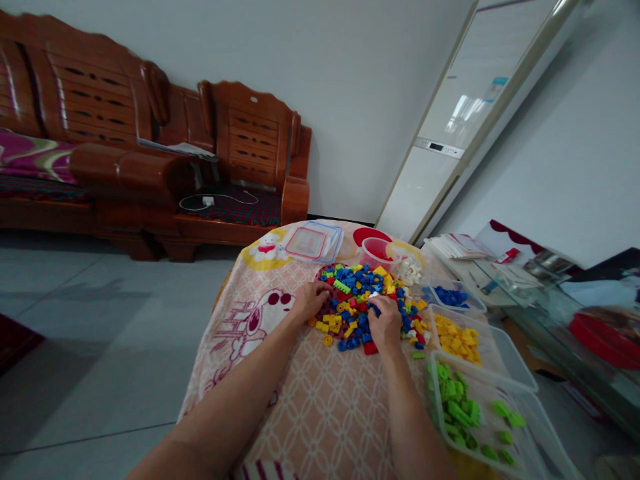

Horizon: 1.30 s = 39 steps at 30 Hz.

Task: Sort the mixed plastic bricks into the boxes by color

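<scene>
A heap of small plastic building bricks (363,297) in red, blue, yellow and green lies on a pink patterned cloth (320,400) over a table. My left hand (311,299) rests at the heap's left edge, fingers curled onto the bricks. At the heap's near side my right hand (385,323) has its fingers pinched around a small blue brick. To the right stand clear tubs: one with green bricks (457,407), one with yellow bricks (456,339), one with blue bricks (450,296).
A red cup (376,251), white pieces (409,270) and stacked clear lids (313,242) sit at the table's far end. A wooden sofa (150,153) stands at the back left, a tall white appliance (450,133) at the right, and a glass table (565,300) beside me.
</scene>
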Available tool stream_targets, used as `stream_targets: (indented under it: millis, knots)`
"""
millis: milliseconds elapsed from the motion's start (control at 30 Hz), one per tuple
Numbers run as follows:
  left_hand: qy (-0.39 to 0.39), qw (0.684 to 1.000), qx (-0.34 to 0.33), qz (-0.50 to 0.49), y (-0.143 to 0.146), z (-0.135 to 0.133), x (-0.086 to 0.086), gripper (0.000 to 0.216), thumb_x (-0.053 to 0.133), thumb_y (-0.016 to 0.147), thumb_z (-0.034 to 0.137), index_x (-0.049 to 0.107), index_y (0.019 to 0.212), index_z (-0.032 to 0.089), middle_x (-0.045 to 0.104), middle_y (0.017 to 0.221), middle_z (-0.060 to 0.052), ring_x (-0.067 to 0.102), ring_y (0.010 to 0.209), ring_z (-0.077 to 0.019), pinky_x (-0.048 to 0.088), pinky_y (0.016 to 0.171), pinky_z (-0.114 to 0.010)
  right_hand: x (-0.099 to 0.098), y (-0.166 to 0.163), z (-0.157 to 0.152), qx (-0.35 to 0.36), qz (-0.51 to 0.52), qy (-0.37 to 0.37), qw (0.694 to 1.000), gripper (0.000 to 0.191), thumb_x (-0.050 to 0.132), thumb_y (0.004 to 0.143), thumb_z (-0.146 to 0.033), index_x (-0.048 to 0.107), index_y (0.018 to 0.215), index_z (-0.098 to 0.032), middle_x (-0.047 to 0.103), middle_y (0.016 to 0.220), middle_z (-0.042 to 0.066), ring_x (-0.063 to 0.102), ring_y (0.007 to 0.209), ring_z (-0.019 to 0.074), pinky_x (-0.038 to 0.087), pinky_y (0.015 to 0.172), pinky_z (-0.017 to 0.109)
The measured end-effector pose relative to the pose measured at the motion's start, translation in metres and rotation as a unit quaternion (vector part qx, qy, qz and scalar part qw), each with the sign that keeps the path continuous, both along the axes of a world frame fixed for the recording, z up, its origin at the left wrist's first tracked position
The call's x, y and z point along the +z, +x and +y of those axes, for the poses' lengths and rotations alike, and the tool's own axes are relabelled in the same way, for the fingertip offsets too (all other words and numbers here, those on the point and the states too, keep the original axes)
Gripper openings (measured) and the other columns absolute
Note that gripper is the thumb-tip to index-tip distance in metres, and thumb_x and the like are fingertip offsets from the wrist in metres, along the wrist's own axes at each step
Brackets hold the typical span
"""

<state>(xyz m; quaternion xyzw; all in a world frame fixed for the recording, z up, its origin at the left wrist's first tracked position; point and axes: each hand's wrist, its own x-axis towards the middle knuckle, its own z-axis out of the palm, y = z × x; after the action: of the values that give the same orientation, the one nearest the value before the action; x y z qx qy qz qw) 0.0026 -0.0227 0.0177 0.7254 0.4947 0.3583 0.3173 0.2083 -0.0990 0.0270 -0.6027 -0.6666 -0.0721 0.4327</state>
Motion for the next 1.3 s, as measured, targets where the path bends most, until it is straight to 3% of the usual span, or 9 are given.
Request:
stream_targets:
  millis: [133, 300, 567, 833, 967, 1100, 1200, 1300]
  knots:
    - [-0.008, 1.000, -0.006, -0.013, 0.000, 0.001, -0.002, 0.026, 0.049, 0.079, 0.020, 0.071, 0.093, 0.019, 0.072, 0.080, -0.001, 0.065, 0.071, -0.0133, 0.048, 0.066, -0.020, -0.004, -0.004, -0.005, -0.031, -0.059, 0.002, 0.998, 0.025, 0.048, 0.080, -0.012, 0.069, 0.094, -0.014, 0.065, 0.097, 0.012, 0.054, 0.096, 0.0228, 0.044, 0.089, 0.037]
    - [-0.008, 1.000, -0.005, -0.022, 0.000, 0.000, -0.002, 0.025, 0.050, 0.079, 0.019, 0.071, 0.092, 0.019, 0.073, 0.080, -0.001, 0.065, 0.071, -0.0131, 0.049, 0.066, -0.020, -0.001, -0.018, -0.009, -0.091, -0.151, -0.047, 0.983, 0.024, 0.054, 0.083, -0.022, 0.067, 0.102, -0.014, 0.059, 0.103, 0.014, 0.048, 0.099, 0.0261, 0.040, 0.089, 0.040]
    - [-0.001, 1.000, 0.000, -0.014, 0.000, -0.001, 0.002, 0.026, 0.050, 0.078, 0.018, 0.072, 0.091, 0.019, 0.073, 0.079, -0.001, 0.065, 0.072, -0.0137, 0.049, 0.068, -0.021, -0.002, -0.019, -0.010, -0.104, -0.151, -0.053, 0.982, 0.020, 0.055, 0.082, -0.019, 0.065, 0.098, -0.016, 0.058, 0.100, 0.013, 0.048, 0.096, 0.0255, 0.041, 0.088, 0.040]
    - [-0.003, 1.000, -0.009, -0.021, 0.000, -0.003, 0.005, 0.027, 0.048, 0.078, 0.017, 0.072, 0.090, 0.019, 0.073, 0.080, -0.001, 0.065, 0.072, -0.0133, 0.049, 0.068, -0.020, 0.001, -0.014, -0.012, -0.070, 0.020, 0.067, 0.995, 0.020, 0.050, 0.082, -0.022, 0.063, 0.096, -0.016, 0.066, 0.096, 0.012, 0.057, 0.092, 0.0227, 0.045, 0.085, 0.038]
    - [-0.004, 1.000, -0.010, -0.014, 0.000, -0.003, 0.005, 0.026, 0.049, 0.078, 0.018, 0.072, 0.090, 0.019, 0.073, 0.081, 0.000, 0.065, 0.073, -0.0134, 0.049, 0.067, -0.020, 0.012, -0.010, -0.015, -0.092, 0.108, -0.014, 0.990, 0.026, 0.053, 0.079, -0.031, 0.066, 0.093, -0.015, 0.069, 0.084, 0.009, 0.059, 0.068, 0.0185, 0.048, 0.070, 0.032]
    - [-0.011, 1.000, -0.009, -0.012, 0.000, -0.002, 0.003, 0.027, 0.049, 0.078, 0.018, 0.072, 0.092, 0.020, 0.073, 0.081, 0.000, 0.065, 0.073, -0.0133, 0.049, 0.067, -0.020, 0.026, 0.004, 0.007, -0.084, 0.159, -0.110, 0.978, 0.028, 0.059, 0.072, -0.038, 0.069, 0.085, -0.016, 0.067, 0.066, 0.005, 0.062, 0.063, 0.0202, 0.049, 0.064, 0.031]
    - [-0.013, 1.000, -0.006, -0.009, -0.001, -0.001, 0.001, 0.027, 0.049, 0.079, 0.019, 0.072, 0.094, 0.020, 0.073, 0.081, 0.000, 0.066, 0.074, -0.0140, 0.050, 0.068, -0.020, 0.042, 0.018, 0.040, -0.065, 0.269, -0.080, 0.958, 0.039, 0.058, 0.070, -0.038, 0.068, 0.097, -0.012, 0.067, 0.064, 0.005, 0.062, 0.059, 0.0200, 0.050, 0.058, 0.030]
    - [-0.011, 1.000, -0.003, -0.010, -0.001, 0.000, 0.000, 0.027, 0.049, 0.080, 0.020, 0.072, 0.094, 0.020, 0.073, 0.082, -0.001, 0.066, 0.076, -0.0148, 0.050, 0.068, -0.021, 0.059, 0.030, 0.066, -0.020, 0.362, -0.008, 0.932, 0.060, 0.058, 0.069, -0.034, 0.056, 0.122, -0.008, 0.071, 0.083, 0.009, 0.065, 0.065, 0.0197, 0.052, 0.062, 0.032]
